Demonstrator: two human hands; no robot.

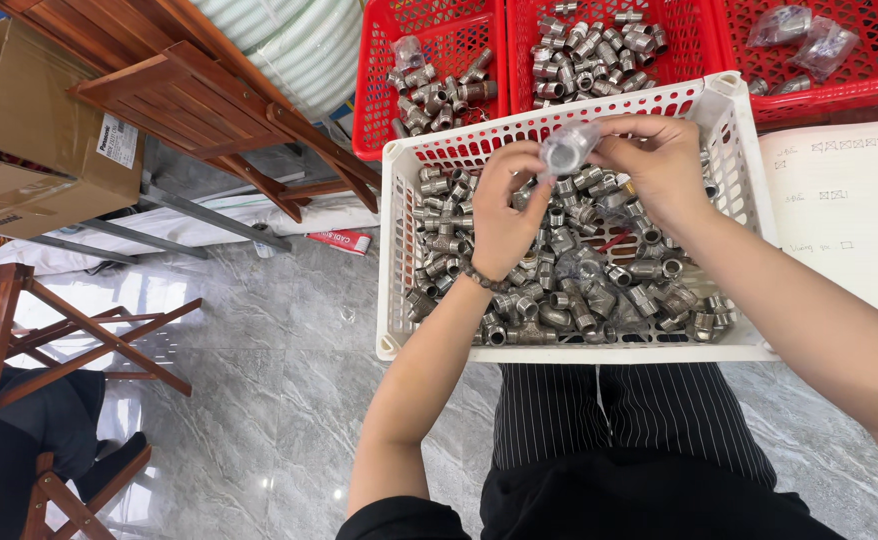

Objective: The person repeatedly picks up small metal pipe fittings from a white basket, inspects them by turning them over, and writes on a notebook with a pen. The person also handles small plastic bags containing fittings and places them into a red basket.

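A small metal pipe fitting (566,150), grey and rounded and wrapped in a crinkled clear plastic bag, sits pinched between both hands above the far half of a white plastic basket (390,240). The left hand (504,205) closes its fingertips on the fitting from about seven o'clock, a beaded bracelet at its wrist; the right hand (656,160) curls on it from three o'clock, thumb and forefinger tight on the bag. Below them the white basket, with slotted lattice walls, holds a heap of loose fittings (569,285), dull silver elbows and threaded couplings. At twelve o'clock, touching its far rim, stand red lattice baskets (439,40) with more of the same grey parts, some bagged in plastic. At three o'clock lies an open notebook (844,215) with pale pages. At nine to ten o'clock, well apart, stand a slatted wooden chair (209,100) and a cardboard box (49,140) on the glossy grey marble floor (259,400).
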